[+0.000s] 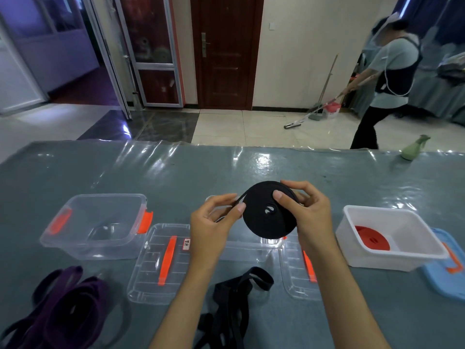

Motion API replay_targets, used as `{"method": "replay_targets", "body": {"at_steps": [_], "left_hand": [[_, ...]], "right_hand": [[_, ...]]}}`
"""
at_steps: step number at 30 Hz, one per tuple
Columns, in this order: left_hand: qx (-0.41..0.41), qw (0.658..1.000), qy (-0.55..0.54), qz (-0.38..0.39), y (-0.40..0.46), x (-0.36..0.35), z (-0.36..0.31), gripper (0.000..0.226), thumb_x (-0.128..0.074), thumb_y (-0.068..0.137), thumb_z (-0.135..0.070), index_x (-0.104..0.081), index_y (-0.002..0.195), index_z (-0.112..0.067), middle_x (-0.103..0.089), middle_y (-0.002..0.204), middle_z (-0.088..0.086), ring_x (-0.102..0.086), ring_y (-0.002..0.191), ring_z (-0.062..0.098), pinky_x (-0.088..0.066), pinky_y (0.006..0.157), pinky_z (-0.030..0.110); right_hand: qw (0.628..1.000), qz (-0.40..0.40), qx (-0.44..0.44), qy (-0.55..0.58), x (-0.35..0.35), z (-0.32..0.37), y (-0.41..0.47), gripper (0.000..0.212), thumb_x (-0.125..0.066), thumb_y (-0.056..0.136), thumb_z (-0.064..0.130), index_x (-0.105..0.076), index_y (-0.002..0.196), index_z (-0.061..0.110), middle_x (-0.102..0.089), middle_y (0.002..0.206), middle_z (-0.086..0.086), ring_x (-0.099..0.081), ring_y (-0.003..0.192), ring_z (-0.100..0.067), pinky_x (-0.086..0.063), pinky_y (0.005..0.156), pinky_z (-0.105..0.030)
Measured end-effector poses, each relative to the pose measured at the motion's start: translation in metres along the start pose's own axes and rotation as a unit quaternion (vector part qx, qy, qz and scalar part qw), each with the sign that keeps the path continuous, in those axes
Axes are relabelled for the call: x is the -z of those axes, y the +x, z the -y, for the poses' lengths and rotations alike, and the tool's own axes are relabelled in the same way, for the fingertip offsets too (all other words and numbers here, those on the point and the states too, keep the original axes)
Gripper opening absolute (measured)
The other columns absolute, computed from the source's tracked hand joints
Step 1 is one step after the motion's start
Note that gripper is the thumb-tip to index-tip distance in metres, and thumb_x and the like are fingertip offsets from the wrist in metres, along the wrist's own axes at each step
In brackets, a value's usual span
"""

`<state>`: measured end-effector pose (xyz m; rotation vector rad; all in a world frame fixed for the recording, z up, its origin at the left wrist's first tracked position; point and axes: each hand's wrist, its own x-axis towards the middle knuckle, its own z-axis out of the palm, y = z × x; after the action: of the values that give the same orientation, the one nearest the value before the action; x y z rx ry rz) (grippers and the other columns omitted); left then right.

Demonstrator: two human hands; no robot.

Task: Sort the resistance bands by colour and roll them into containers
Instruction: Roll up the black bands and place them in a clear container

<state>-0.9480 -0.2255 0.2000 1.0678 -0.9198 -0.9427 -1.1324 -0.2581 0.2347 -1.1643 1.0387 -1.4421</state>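
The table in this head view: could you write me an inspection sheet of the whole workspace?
Surface: table under grey-green cloth and glossy clear film.
Job's things: black roll held above the table; loose black bands near the front edge; purple bands front left; red roll in the white tub; empty clear box at left; a second clear box largely hidden behind the hands.
Clutter: two clear lids, blue lid, green spray bottle.
Grips: left hand pinches the roll's loose end; right hand holds the roll.
Cables: nothing seen.
Surroundings: tiled floor, brown door, a person mopping.
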Motion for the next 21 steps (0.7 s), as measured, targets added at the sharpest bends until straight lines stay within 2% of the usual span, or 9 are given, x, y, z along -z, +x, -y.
{"method": "replay_targets", "body": {"at_steps": [4, 9, 15, 18, 21], "left_hand": [[0.021, 0.998, -0.014, -0.064, 0.001, -0.006, 0.013, 0.013, -0.083, 0.088, -0.012, -0.073, 0.096, -0.013, -0.079, 0.098, 0.008, -0.079, 0.094, 0.025, -0.064, 0.087, 0.042], [0.108, 0.992, -0.051, -0.027, 0.012, -0.006, 0.031, 0.027, -0.08, 0.088, -0.001, -0.069, 0.112, -0.007, -0.079, 0.108, 0.011, -0.077, 0.103, 0.03, -0.065, 0.083, 0.041], [0.213, 0.973, -0.084, -0.025, 0.058, -0.002, 0.059, 0.033, -0.079, 0.086, 0.004, -0.07, 0.116, -0.006, -0.078, 0.11, 0.019, -0.077, 0.103, 0.031, -0.063, 0.086, 0.042], [0.248, 0.966, -0.065, -0.031, 0.085, 0.0, 0.082, 0.031, -0.078, 0.086, 0.007, -0.071, 0.112, -0.008, -0.079, 0.103, 0.017, -0.078, 0.094, 0.027, -0.064, 0.079, 0.039], [0.273, 0.961, -0.022, -0.04, 0.104, 0.002, 0.108, 0.029, -0.077, 0.085, 0.012, -0.071, 0.103, -0.01, -0.079, 0.092, 0.012, -0.078, 0.08, 0.02, -0.065, 0.071, 0.033]], "right_hand": [[0.999, -0.035, -0.022, 0.01, -0.01, -0.017, 0.007, 0.025, -0.082, 0.084, 0.006, -0.074, 0.108, 0.012, -0.08, 0.097, -0.012, -0.078, 0.092, -0.034, -0.063, 0.079, -0.044], [0.995, -0.084, -0.041, 0.02, -0.016, -0.04, 0.02, 0.026, -0.082, 0.086, 0.006, -0.073, 0.11, 0.009, -0.081, 0.097, -0.011, -0.079, 0.092, -0.029, -0.063, 0.081, -0.04], [0.981, -0.129, -0.124, 0.075, -0.023, -0.085, 0.039, 0.025, -0.078, 0.09, 0.009, -0.071, 0.114, 0.011, -0.08, 0.103, -0.01, -0.077, 0.099, -0.029, -0.061, 0.086, -0.042], [0.979, -0.099, -0.171, 0.05, -0.017, -0.107, 0.054, 0.017, -0.068, 0.099, 0.013, -0.071, 0.115, 0.016, -0.079, 0.103, -0.009, -0.077, 0.095, -0.023, -0.062, 0.08, -0.039], [0.975, -0.056, -0.212, -0.018, -0.007, -0.135, 0.071, 0.025, -0.061, 0.1, 0.003, -0.074, 0.109, 0.022, -0.077, 0.105, -0.008, -0.074, 0.089, -0.018, -0.062, 0.072, -0.035]]}}
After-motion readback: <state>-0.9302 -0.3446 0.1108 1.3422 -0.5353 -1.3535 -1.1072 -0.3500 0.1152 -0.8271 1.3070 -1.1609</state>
